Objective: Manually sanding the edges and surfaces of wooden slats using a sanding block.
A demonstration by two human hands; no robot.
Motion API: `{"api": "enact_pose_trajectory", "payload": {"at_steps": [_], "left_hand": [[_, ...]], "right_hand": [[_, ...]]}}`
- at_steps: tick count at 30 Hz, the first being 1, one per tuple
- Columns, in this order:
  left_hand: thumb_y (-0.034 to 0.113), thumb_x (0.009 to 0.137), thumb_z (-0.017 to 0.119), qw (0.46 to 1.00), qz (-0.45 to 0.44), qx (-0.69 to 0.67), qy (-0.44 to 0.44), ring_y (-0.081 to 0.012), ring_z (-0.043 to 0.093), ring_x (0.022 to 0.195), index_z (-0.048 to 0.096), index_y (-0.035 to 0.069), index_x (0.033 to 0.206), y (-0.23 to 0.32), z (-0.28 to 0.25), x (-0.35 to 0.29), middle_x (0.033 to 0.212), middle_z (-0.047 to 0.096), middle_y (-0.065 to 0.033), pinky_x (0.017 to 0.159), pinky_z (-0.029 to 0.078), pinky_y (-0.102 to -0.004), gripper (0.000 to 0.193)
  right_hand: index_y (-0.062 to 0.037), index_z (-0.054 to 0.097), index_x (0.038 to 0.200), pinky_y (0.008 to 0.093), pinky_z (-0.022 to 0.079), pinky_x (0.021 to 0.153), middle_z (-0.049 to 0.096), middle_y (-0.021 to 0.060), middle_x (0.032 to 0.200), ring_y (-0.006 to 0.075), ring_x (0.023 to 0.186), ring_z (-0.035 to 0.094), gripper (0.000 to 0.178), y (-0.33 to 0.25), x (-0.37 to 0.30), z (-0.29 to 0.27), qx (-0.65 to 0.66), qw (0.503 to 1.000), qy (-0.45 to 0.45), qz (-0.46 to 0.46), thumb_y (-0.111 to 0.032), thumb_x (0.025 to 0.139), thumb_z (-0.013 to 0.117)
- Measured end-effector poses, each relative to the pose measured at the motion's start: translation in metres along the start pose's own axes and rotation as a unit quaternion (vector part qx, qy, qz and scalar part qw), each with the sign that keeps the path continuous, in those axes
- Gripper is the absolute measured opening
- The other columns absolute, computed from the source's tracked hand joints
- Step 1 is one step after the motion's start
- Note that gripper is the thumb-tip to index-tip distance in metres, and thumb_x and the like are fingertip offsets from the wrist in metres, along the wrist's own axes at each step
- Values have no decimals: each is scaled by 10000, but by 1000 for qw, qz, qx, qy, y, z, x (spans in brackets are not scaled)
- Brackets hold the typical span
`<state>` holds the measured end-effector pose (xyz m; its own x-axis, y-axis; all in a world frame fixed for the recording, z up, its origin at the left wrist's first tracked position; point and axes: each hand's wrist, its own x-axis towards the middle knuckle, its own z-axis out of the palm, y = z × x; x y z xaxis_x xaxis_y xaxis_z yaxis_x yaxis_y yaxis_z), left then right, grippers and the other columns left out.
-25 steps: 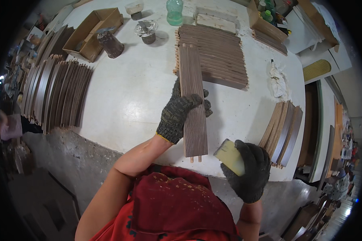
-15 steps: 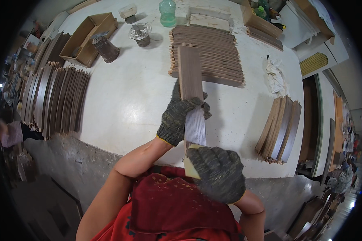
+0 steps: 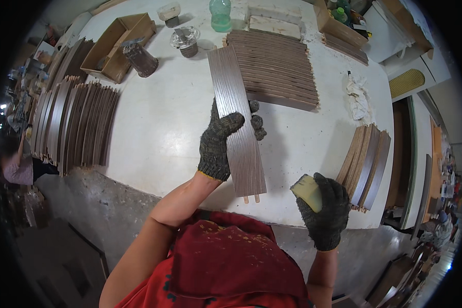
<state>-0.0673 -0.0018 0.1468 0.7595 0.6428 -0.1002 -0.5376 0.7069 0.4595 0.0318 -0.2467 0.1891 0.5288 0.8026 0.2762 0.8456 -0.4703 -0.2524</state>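
My left hand (image 3: 220,138), in a dark knitted glove, is closed around a narrow grey-brown wooden slat (image 3: 237,149) held over the white table. The thumb lies across its upper face, and the other fingertips show past its right edge. Two short dowel pins stick out of the slat's near end. To the right, my right hand (image 3: 329,211), gloved alike, grips a pale yellow block (image 3: 307,193) that looks like a sanding sponge. That block is apart from the slat.
A wide stack of slats (image 3: 277,72) lies beyond my left hand. More slats stand at the left (image 3: 79,123) and right (image 3: 367,161). A cardboard box (image 3: 119,49), a dark can (image 3: 141,60), a green bottle (image 3: 220,18) and a crumpled rag (image 3: 358,97) are on the table (image 3: 154,138).
My right hand has moved right with the yellow block, away from the slat's near end. The slat has tilted, its far end now leaning left and its near end uncovered.
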Motion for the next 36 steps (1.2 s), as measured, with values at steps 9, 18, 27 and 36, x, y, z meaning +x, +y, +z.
{"api": "enact_pose_trajectory", "payload": {"at_steps": [9, 18, 27, 36], "left_hand": [[208, 947, 603, 999, -2, 46, 26, -256, 613, 945, 422, 68, 1405, -7, 1, 1, 1199, 580, -180, 817, 565, -402, 512], [447, 1047, 411, 992, -88, -90, 10, -280, 630, 924, 487, -33, 1341, -9, -13, 5, 1197, 611, -206, 855, 555, -416, 568], [300, 946, 691, 975, -210, 38, 63, -206, 644, 879, 527, 15, 1330, -23, -28, -5, 957, 633, -62, 820, 574, -355, 505], [191, 941, 637, 965, -247, -6, 89, -260, 663, 930, 536, -5, 1267, -37, -16, -3, 1100, 643, -168, 898, 590, -406, 393]], "right_hand": [[-120, 635, 1239, 474, 500, 885, 635, 117, 1067, 342, 994, 603, 628, 5, -13, 13, 5, 1000, -6, 11, -252, 671, 868], [-120, 652, 1223, 476, 505, 880, 640, 123, 1070, 352, 992, 608, 601, 8, -21, 20, 23, 999, -9, 40, -251, 676, 865], [-46, 635, 1242, 426, 499, 934, 642, 144, 1182, 318, 1069, 616, 615, 27, -33, 25, 195, 971, -53, 124, -216, 696, 861], [-41, 630, 1239, 402, 503, 919, 641, 132, 1182, 291, 1060, 631, 636, 5, -25, -15, 395, 892, -6, 218, -248, 680, 854]]}}
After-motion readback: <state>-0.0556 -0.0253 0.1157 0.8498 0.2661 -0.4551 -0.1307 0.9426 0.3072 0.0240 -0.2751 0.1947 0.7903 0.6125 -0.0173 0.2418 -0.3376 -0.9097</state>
